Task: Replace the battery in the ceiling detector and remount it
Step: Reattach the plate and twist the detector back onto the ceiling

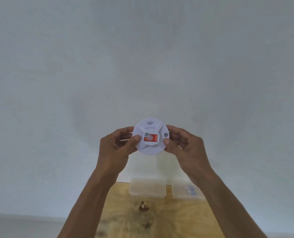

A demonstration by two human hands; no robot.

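Overhead, 2 bare arms reach up and hold a round white detector (150, 136) in front of a plain pale ceiling (142, 57). Left hand (116, 148) grips the detector's left edge, thumb laid across the face near the centre, other fingers curled round behind the rim. Right hand (184, 145) grips the right edge the same way, thumb tip on the face just below a small grey button (166, 135), fingers wrapped behind. Detector sits between both hands, face toward the person, roughly level. Face has 4 raised ribs running out from the middle in an X shape, and a small arc-shaped sound symbol (149, 123) near the top edge. In the middle, a rectangular opening shows a red battery (151, 138) lying sideways, with a small grey square label (146, 134) at its upper left corner; left thumb tip is just beside that label. Cannot tell whether the detector touches the ceiling or is held clear of it. Below the hands, a light wooden board (160, 217) with dark knots fills the lower middle, and a pale, blurred rectangular box (147, 187) sits at its far edge, with another blurred white item with blue marks (185, 189) beside it on the right.
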